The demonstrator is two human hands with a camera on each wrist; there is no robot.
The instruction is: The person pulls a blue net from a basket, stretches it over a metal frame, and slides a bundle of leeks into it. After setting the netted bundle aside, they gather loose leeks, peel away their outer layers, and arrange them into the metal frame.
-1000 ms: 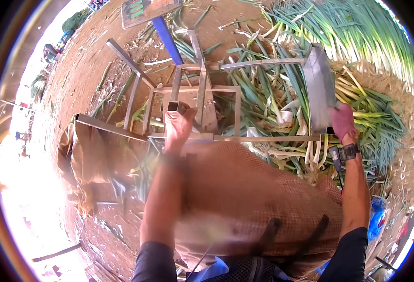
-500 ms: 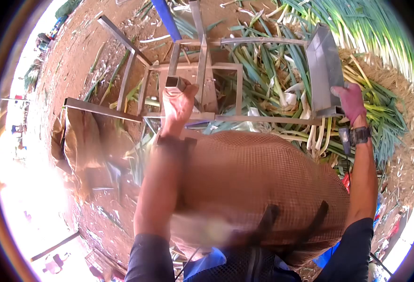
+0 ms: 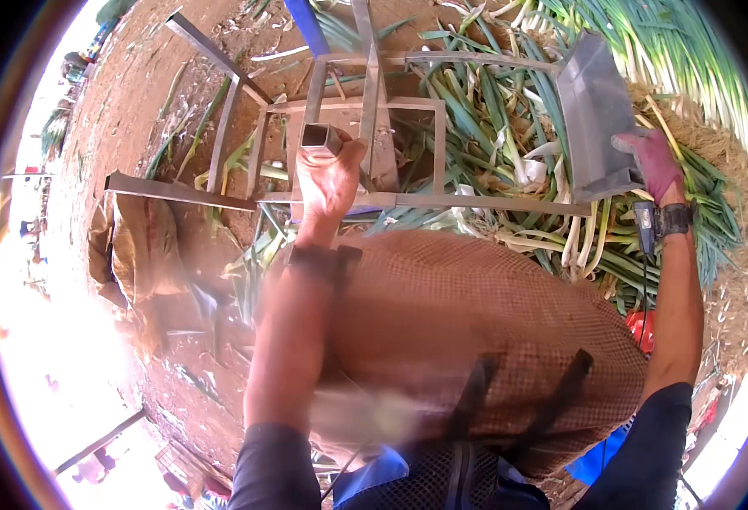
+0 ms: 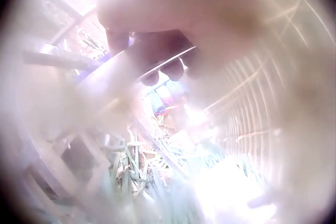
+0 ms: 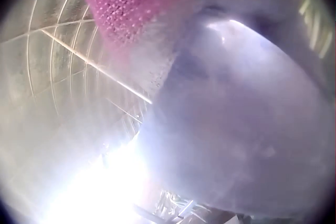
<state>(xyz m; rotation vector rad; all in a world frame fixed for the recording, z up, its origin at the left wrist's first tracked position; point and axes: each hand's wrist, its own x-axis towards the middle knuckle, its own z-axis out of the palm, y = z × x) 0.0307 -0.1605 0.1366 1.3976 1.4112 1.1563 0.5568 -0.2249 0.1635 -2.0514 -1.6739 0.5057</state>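
A metal frame [image 3: 493, 202] of square tubes stretches across the head view, with a broad sheet-metal plate [image 3: 596, 110] at its right end. My bare left hand [image 3: 331, 177] grips an open-ended square tube [image 3: 318, 136] near the middle of the frame. At the lower right corner of the plate, my right hand [image 3: 656, 161] holds the edge in a pink glove, thumb on the near face. The right wrist view has the pink glove [image 5: 131, 8] against the shiny plate [image 5: 236, 108]. Fingertips [image 4: 172, 69] of the left hand curl past a metal edge in the hazy left wrist view.
Loose leeks [image 3: 493, 110] lie on the ground under and behind the frame. Rows of leeks [image 3: 697, 68] spread at the upper right. A brown checked cloth [image 3: 476, 297] covers the person's lap. A brown sack [image 3: 143, 242] lies at the left, and a blue bar [image 3: 307, 30] stands beyond the frame.
The frame and both hands sit higher in the head view, as does the ground around them. The right hand and plate have shifted rightward, the plate leaning more. Both hands keep their hold.
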